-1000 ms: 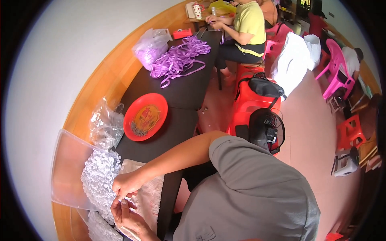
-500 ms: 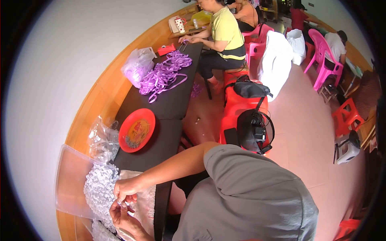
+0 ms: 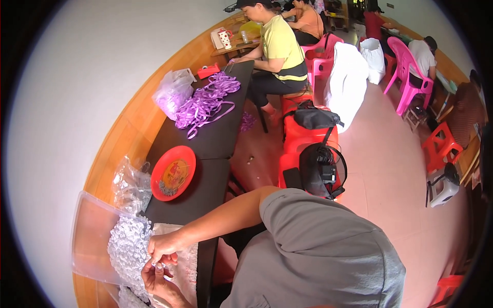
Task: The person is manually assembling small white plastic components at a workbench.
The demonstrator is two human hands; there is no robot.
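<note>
Left hand: the left hand [image 3: 156, 280] sits at the near left edge of the bench [image 3: 205, 185], palm up, its fingers [image 3: 154, 267] curled in under a small clear piece; whether they grip it I cannot tell.
Right hand: the right hand [image 3: 163, 247] comes down just above the left one, fingers pinched together on a small clear piece at the edge of the heap.
Heap: a pile of small clear plastic pieces [image 3: 128, 251] lies on the near left end of the bench, touching both hands.
Clear tray: a clear plastic tray [image 3: 90, 236] lies under and left of the heap.
Bag: a crumpled clear bag [image 3: 128, 182] is just beyond the heap.
Red plate: a red plate [image 3: 173, 172] rests farther along the bench.
Far end: purple ribbons [image 3: 205, 100] are piled there, beside a seated person in a yellow shirt [image 3: 280, 43].
</note>
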